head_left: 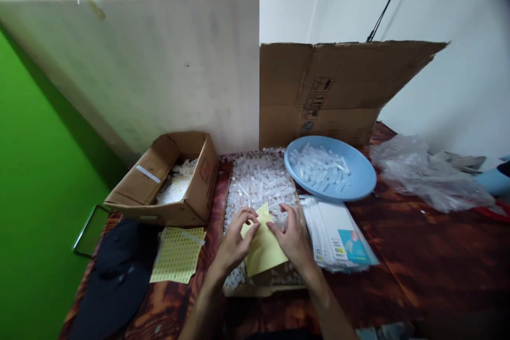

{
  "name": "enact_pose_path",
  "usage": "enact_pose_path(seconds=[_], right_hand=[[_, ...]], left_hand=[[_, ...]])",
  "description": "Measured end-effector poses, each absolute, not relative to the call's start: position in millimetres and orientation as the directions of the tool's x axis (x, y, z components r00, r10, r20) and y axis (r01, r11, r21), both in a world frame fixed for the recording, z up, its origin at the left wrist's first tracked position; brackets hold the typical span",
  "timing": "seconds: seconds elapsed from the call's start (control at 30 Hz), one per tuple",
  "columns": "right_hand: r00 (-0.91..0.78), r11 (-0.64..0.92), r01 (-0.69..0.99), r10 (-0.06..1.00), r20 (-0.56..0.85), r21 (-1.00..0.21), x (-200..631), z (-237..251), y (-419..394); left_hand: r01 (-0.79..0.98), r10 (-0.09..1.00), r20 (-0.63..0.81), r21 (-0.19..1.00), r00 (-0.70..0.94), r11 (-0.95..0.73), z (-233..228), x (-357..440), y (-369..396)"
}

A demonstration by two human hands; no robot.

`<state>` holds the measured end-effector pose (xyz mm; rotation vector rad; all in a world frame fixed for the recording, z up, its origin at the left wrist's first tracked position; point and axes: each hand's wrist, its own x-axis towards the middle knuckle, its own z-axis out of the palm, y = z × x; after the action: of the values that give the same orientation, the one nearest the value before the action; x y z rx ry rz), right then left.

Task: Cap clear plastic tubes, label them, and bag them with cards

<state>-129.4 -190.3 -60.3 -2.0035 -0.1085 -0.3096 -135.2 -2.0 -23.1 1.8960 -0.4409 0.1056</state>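
We pinch the yellow sheet [263,247] with both left hand [234,244] and right hand [294,238], fingers closed on its edges, over the tray of small white parts [258,180], probably to peel a sticker

No legible text; only faint handling symbols on upright cardboard sheet [319,93], red stamp on open carton [205,170], both unreadable.
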Motion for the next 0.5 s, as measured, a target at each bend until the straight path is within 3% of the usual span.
enact_pose_path(seconds=[0.07, 0.23, 0.5], right_hand=[[0.923, -0.539, 0.261, -0.104, 0.371, -0.801, -130.3, -63.3, -189.6], [0.891, -0.466, 0.448, 0.159, 0.425, -0.764, -134.2, -58.3, -184.6], [0.855, -0.415, 0.519, 0.245, 0.458, -0.747, -135.1, -60.8, -176.2]], left_hand=[[-0.317, -0.2, 0.273, 0.918, 0.941, -0.239, -24.5, -136.0, -4.0], [-0.257, -0.235, 0.219, 0.956, 0.947, -0.144, -22.5, -138.8, -11.2], [-0.288, -0.225, 0.247, 0.942, 0.943, -0.172, -26.6, -140.2, -17.2]])
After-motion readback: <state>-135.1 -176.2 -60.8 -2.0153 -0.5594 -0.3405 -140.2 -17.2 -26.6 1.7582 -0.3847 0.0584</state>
